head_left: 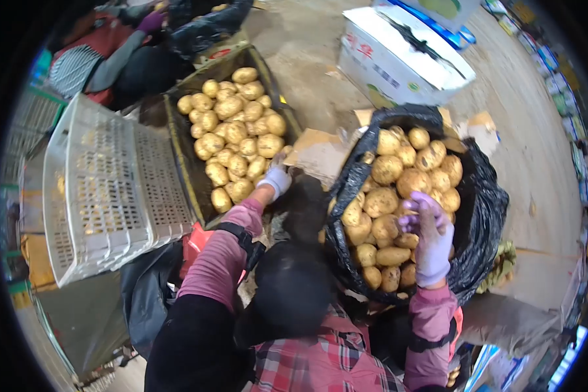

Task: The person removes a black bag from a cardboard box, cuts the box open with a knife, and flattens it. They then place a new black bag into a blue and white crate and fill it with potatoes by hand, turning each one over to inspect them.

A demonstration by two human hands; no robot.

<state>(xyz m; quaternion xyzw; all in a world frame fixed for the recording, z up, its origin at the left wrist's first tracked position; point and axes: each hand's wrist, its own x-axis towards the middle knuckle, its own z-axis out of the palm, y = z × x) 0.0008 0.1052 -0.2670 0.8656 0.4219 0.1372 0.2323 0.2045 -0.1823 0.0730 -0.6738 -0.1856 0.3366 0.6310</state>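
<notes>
Many potatoes [236, 124] fill a dark-lined crate [181, 159] left of centre. At its lower right edge is my left hand [277, 180] in a pale glove, its fingertips partly hidden by the crate's edge and the potatoes. To the right stands a box lined with a black plastic bag [482, 202], heaped with larger potatoes [385, 202]. My right hand [430, 238], in a lilac and white glove, is over these potatoes with its fingers bent and apart; no potato shows between them.
A white perforated basket [98, 189] leans at the left of the crate. Another person [104, 59] works at the upper left beside a black bag [206, 26]. A white carton [398, 59] stands at the upper right; torn cardboard [317, 153] lies between the two boxes.
</notes>
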